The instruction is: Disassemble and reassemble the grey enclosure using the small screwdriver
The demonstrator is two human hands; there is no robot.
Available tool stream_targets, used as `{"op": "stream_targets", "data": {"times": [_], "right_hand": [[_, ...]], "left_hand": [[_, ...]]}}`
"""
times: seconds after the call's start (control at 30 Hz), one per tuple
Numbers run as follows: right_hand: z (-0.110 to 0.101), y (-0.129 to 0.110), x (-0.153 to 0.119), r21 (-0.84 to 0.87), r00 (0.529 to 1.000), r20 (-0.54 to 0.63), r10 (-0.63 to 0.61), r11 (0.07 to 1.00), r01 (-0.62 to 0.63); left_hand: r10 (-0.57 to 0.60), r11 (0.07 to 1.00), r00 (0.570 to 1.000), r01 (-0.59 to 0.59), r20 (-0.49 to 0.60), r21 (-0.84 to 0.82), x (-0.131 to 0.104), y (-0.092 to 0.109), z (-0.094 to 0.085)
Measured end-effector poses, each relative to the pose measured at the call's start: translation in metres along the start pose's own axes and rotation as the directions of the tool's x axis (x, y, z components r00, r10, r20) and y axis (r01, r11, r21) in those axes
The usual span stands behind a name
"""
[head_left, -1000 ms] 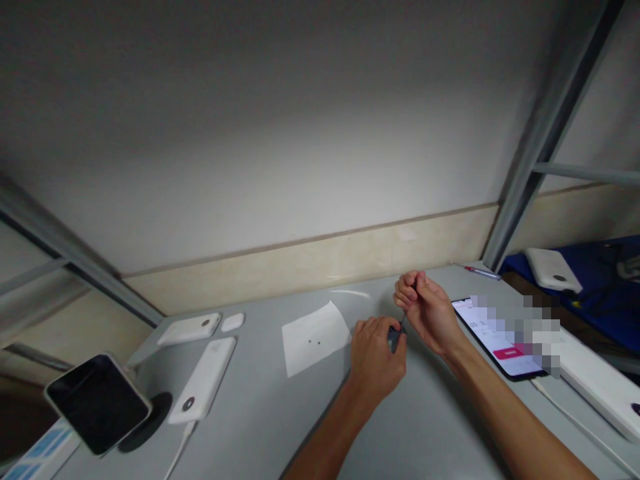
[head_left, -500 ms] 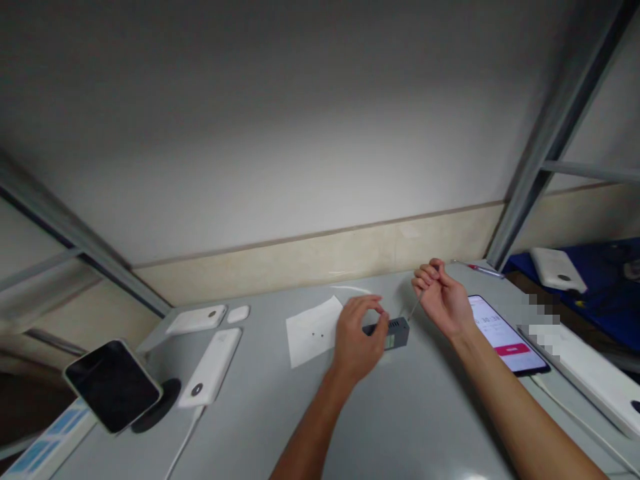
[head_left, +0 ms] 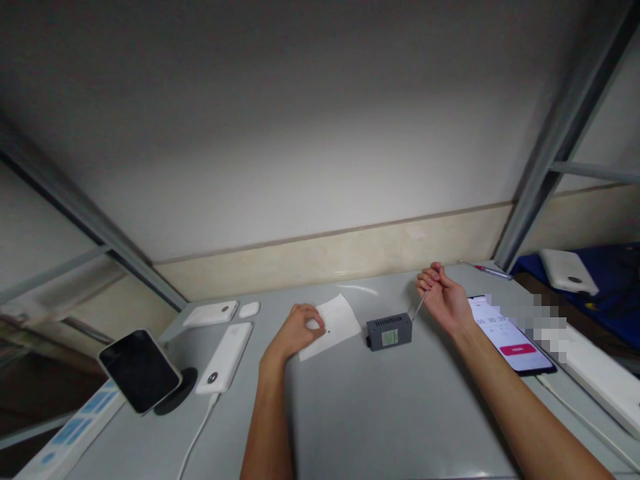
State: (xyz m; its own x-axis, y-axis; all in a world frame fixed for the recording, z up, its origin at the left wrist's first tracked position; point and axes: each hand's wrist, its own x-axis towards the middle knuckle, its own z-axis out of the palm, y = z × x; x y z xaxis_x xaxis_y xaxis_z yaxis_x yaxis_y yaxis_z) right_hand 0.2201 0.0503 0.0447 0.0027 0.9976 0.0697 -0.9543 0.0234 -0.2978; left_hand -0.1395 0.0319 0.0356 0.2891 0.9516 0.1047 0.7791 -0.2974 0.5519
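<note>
A small dark grey box with slotted vents and a pale green label lies on the grey table. My right hand is closed around a screwdriver; its handle is hidden in my fingers, and its thin shaft slants down to the box's right end. Over a white sheet of paper, left of the box, is my left hand, thumb and forefinger curled together in a pinch. Whatever they hold, if anything, is too small to make out. A tiny dark screw-like speck shows on the paper beside the fingertips.
On the right lies a phone with a lit timer screen, by a white power strip. A pen-like tool lies at the back. To the left are white power banks, a small white case and a device on a stand.
My left hand has moved left from the box onto the paper, uncovering the box and hiding some dark specks. My right hand stays by the box's right end with the screwdriver.
</note>
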Motion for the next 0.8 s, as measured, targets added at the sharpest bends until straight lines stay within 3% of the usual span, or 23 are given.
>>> {"op": "stream_targets", "data": {"times": [0.1,0.23,0.37,0.5,0.57,0.7,0.8], "right_hand": [[-0.002,0.001,0.001,-0.033,1.000,-0.007,-0.001,0.999,0.001],[-0.002,0.001,0.001,-0.023,0.999,-0.040,-0.001,1.000,0.000],[-0.003,-0.001,0.002,-0.054,0.999,-0.036,-0.003,0.999,0.001],[-0.008,-0.001,0.001,-0.076,0.999,-0.036,0.023,0.997,-0.026],[-0.012,0.000,0.002,-0.172,0.999,-0.030,0.038,0.984,-0.042],[-0.020,0.008,0.006,-0.482,0.996,-0.039,0.075,0.872,-0.084],[-0.022,0.016,0.005,-0.583,0.990,-0.054,0.127,0.801,-0.134]], "left_hand": [[-0.017,1.000,1.000,0.018,0.020,-0.016,-0.001,-0.001,-0.003],[0.025,0.998,0.997,-0.029,-0.073,-0.048,0.001,0.009,-0.006],[0.191,0.963,0.970,-0.214,-0.149,-0.163,0.007,0.047,0.007],[0.290,0.908,0.956,-0.288,-0.039,-0.305,0.005,0.089,0.033],[0.305,0.892,0.952,-0.289,-0.011,-0.348,0.003,0.101,0.047],[0.188,0.882,0.982,-0.171,-0.006,-0.439,0.005,0.104,0.066],[0.011,0.758,0.999,-0.029,-0.032,-0.652,0.010,0.098,0.072]]}}
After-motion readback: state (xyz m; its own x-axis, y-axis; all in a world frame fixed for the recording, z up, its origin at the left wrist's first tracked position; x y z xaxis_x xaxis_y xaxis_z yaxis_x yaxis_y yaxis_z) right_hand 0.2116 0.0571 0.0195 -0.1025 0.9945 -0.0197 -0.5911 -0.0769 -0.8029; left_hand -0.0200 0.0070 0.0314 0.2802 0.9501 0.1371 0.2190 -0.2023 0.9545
